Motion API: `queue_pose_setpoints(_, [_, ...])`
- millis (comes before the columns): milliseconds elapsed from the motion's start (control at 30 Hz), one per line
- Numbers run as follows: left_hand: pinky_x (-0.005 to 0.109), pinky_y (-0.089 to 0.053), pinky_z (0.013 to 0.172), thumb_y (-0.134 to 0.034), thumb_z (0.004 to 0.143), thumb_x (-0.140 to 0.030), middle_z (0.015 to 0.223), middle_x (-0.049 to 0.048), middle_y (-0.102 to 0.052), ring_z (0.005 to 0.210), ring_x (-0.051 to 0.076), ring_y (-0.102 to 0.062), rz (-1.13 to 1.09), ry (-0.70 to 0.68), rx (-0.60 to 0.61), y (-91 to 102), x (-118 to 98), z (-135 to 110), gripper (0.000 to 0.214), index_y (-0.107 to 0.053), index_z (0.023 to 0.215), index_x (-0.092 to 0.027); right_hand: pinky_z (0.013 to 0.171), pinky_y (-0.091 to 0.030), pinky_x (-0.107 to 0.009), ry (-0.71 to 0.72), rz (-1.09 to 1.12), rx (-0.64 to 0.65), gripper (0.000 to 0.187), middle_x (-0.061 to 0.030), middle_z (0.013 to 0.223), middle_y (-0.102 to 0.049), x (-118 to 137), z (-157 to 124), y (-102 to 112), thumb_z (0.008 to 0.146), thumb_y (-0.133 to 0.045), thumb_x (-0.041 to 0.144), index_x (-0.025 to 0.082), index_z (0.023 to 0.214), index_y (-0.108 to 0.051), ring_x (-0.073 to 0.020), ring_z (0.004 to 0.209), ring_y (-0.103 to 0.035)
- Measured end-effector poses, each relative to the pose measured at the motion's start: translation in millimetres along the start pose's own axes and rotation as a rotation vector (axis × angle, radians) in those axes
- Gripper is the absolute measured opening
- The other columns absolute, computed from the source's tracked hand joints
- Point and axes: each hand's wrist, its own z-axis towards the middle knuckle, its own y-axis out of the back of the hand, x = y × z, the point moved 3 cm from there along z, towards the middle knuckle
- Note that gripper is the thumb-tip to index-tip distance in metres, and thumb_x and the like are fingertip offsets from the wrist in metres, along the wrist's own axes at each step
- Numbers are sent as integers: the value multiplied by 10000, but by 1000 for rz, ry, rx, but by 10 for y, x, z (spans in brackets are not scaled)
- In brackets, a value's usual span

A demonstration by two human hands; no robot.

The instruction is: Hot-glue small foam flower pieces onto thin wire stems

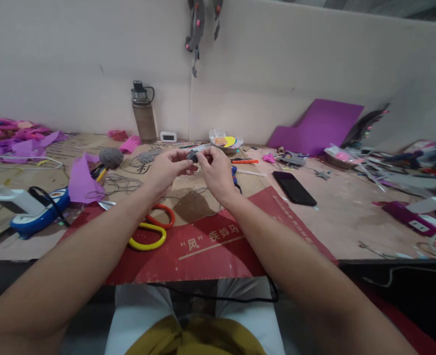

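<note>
Both hands meet above the middle of the table, fingertips pinched on one small dark grey piece (192, 156) that looks like felt or yarn. My left hand (166, 170) grips it from the left, and my right hand (218, 172) from the right. Its exact kind is too small to make out. Loose grey yarn trails on the cardboard under the hands, and a ball of grey yarn (111, 158) lies to the left. Scissors (147, 240) with a yellow and an orange handle loop rest beneath my left forearm, partly hidden by it.
A red printed sheet (210, 256) covers the front edge. Right of my hands lies a black phone (294, 188); behind them stand a water bottle (144, 116) and a small bowl (232, 147). A blue power strip (40, 212) is at left, a purple one (413, 217) at right.
</note>
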Motion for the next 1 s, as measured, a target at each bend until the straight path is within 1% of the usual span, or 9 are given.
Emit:
queue_pose_setpoints(133, [256, -526, 624, -746, 676, -234, 795, 51, -691, 633, 119, -655, -5, 38, -61, 4, 14, 7, 208, -680, 840, -124, 697, -389, -280, 3, -13, 3, 154, -6, 735, -556, 1, -6, -5, 848, -526, 270, 193, 714, -511, -126, 696, -485])
queue_pose_setpoints(333, [254, -520, 568, -722, 683, -172, 678, 21, -645, 569, 123, -647, -27, 48, -143, -7, -6, -9, 144, -610, 755, -119, 697, -374, -289, 12, -28, 14, 180, -4, 728, -536, 11, -15, -25, 851, -521, 276, 197, 691, -495, -130, 698, -467])
queue_pose_setpoints(567, [251, -518, 561, -716, 680, -159, 661, -1, -616, 533, 103, -623, 12, 11, -166, -24, -40, -37, 161, -562, 721, -140, 674, -355, -286, 11, -32, 23, 194, -1, 715, -535, 37, -27, -48, 847, -528, 275, 196, 674, -491, -129, 687, -466])
queue_pose_setpoints(733, [243, -514, 550, -684, 697, -148, 641, 6, -612, 517, 96, -607, 33, -4, -148, -15, -37, -28, 129, -556, 689, -134, 659, -347, -284, 1, -45, 27, 175, 1, 708, -537, 49, -33, -44, 829, -554, 264, 188, 678, -510, -126, 677, -462])
queue_pose_setpoints(1000, [248, -532, 587, -681, 700, -167, 620, 3, -630, 542, 109, -624, 100, -77, -42, -26, -52, -27, 119, -570, 732, -137, 646, -344, -268, -11, -59, 21, 158, 7, 700, -545, 33, -19, -22, 818, -557, 254, 177, 683, -531, -112, 661, -458])
